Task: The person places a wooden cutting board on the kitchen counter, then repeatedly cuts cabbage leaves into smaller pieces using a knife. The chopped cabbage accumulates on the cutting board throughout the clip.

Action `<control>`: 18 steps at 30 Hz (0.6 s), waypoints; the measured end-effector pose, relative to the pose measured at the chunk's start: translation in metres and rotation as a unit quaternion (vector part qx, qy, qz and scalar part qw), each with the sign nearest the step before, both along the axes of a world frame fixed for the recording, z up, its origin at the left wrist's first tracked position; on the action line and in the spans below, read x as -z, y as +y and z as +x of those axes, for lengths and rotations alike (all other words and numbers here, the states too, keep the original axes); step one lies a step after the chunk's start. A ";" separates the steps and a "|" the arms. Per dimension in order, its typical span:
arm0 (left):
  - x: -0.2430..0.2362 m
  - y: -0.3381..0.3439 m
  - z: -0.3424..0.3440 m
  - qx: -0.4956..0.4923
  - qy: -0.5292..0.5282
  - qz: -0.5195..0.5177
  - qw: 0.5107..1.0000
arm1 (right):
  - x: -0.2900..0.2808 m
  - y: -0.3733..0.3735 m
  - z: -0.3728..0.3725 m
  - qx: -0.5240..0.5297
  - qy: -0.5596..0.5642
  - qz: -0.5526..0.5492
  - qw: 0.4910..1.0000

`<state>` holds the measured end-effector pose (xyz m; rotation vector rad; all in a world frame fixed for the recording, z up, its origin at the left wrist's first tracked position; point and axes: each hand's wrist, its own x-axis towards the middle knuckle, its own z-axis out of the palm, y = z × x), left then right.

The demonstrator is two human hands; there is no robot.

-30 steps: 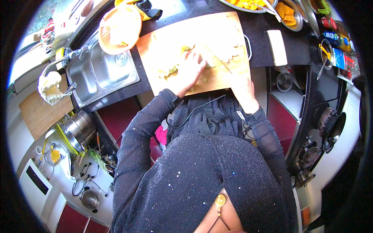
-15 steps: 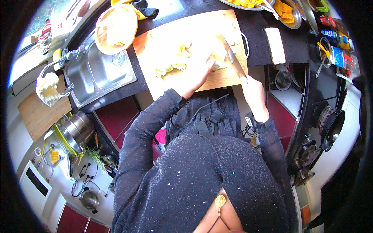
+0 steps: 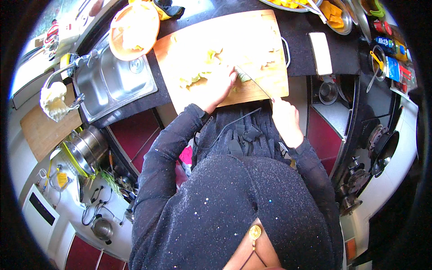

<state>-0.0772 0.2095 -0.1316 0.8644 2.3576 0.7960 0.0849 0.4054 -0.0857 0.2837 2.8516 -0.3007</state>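
Note:
My right hand (image 3: 286,119) is closed around the handle of a kitchen knife (image 3: 254,82). Its thin blade slants up and left across the cutting board, the tip close to my left hand's fingers. With my left hand (image 3: 219,87) I hold down pale green cabbage (image 3: 243,75) beside the blade; glare washes out part of those fingers. More cabbage leaves (image 3: 198,79) lie left of that hand. Underneath is a wooden cutting board (image 3: 263,36), very bright in the light, with small pale bits scattered on its right side.
A steel sink (image 3: 112,85) lies left of the board, an orange colander (image 3: 135,33) on its far edge. Cauliflower (image 3: 55,100) sits by the tap. Far right stand a bowl of orange pieces (image 3: 335,15) and a white flat object (image 3: 320,53).
My right hand has moved left and toward me. The knife blade has swung down and left, closer to my left hand, which has shifted slightly left.

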 end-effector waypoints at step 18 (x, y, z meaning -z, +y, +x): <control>-0.002 0.000 0.001 -0.068 -0.009 0.012 0.998 | -0.006 0.002 0.000 0.092 -0.038 -0.186 0.978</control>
